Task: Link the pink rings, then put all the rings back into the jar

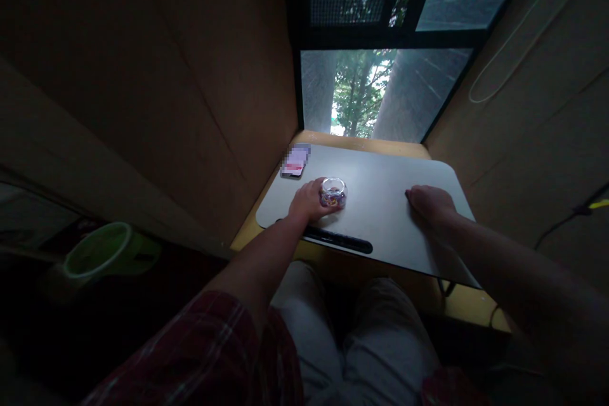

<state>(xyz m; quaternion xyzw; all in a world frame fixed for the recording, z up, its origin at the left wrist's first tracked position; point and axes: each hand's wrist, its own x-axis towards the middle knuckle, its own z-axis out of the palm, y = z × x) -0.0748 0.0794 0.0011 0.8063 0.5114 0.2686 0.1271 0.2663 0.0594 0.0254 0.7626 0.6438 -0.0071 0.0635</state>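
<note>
My left hand [307, 200] is wrapped round the side of a small clear jar [333, 193], which stands upright on a white folding table [375, 209]. The jar's top is uncovered, and small multicoloured pieces lie in it, too tiny to name. My right hand [432, 204] is closed over the right part of the tabletop, apart from the jar. A small dark spot shows at its fingertips; whether it is a held object is hard to make out.
A phone [295, 161] lies at the table's far left corner. Along the near edge runs a black ledge [339, 240]. A window [387, 92] rises behind the table, with a looped cord [485, 100] on its right. A green basket [99, 252] stands low at left.
</note>
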